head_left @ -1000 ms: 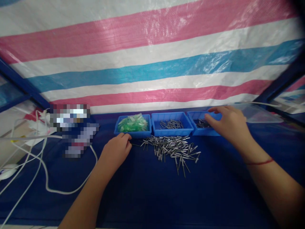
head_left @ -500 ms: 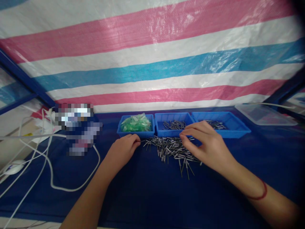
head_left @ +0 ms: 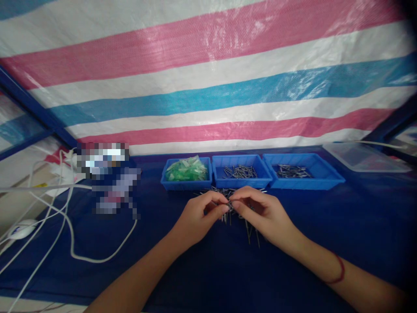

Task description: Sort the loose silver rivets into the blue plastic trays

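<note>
My left hand (head_left: 200, 215) and my right hand (head_left: 265, 211) meet fingertip to fingertip over a loose pile of blind rivets (head_left: 254, 224) on the blue table. Thumb and forefinger of each are pinched together. A small dark metal piece, seemingly a blind rivet (head_left: 230, 201), shows between the two pinches; most of it is covered by fingers. Just behind stand a blue bin (head_left: 241, 182) and a longer blue bin (head_left: 309, 184), both with rivets inside. A third blue bin (head_left: 186, 185) on the left carries green plastic packets (head_left: 187, 169).
White cables (head_left: 73, 243) loop across the table's left side, near a blurred-out patch (head_left: 114, 187). A clear plastic lid (head_left: 361, 158) lies at the back right. Striped sheeting (head_left: 208, 100) hangs behind the bins, between blue frame posts.
My right hand has come left and down from the bins' front edge, while my left hand has moved right. Their fingertips now meet over the pile.
</note>
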Motion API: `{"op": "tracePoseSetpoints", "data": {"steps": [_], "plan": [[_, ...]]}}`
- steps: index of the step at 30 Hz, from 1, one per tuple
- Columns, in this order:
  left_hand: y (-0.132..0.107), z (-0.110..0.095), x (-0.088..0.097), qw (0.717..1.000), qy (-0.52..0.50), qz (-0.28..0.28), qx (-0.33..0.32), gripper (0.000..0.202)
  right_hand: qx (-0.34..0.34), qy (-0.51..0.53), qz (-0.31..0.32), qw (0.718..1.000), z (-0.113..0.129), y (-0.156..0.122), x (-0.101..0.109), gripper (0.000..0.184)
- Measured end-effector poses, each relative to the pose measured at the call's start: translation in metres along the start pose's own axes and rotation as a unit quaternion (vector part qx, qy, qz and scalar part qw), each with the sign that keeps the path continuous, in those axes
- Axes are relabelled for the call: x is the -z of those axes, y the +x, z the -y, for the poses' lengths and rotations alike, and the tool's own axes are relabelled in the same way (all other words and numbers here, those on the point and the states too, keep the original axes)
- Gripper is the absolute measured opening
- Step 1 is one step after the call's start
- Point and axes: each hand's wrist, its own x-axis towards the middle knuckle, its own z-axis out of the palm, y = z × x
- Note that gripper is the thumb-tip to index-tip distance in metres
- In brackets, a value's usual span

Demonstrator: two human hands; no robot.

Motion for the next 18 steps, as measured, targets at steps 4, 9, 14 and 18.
{"op": "tracePoseSetpoints", "data": {"steps": [4, 9, 14, 18], "plan": [[0.0002, 0.0011, -0.0011, 1.000, -0.006, 0.000, 0.004, 0.017, 0.017, -0.002, -0.007, 1.000, 0.0002, -0.0021, -0.0014, 0.007], [0.0006, 0.0001, -0.0025, 0.999, 0.031, 0.000, 0.021, 0.018, 0.017, -0.034, -0.021, 0.999, 0.0002, -0.0016, -0.0018, 0.007], [0.0005, 0.0018, -0.0041, 0.998, 0.061, 0.006, 0.021, 0.017, 0.042, -0.055, -0.017, 0.997, 0.0044, -0.0009, -0.0011, 0.007], [0.0003, 0.0018, -0.0038, 0.998, 0.048, -0.030, 0.010, 0.014, 0.054, -0.063, -0.016, 0.996, 0.0047, 0.0002, 0.0024, 0.007]]}}
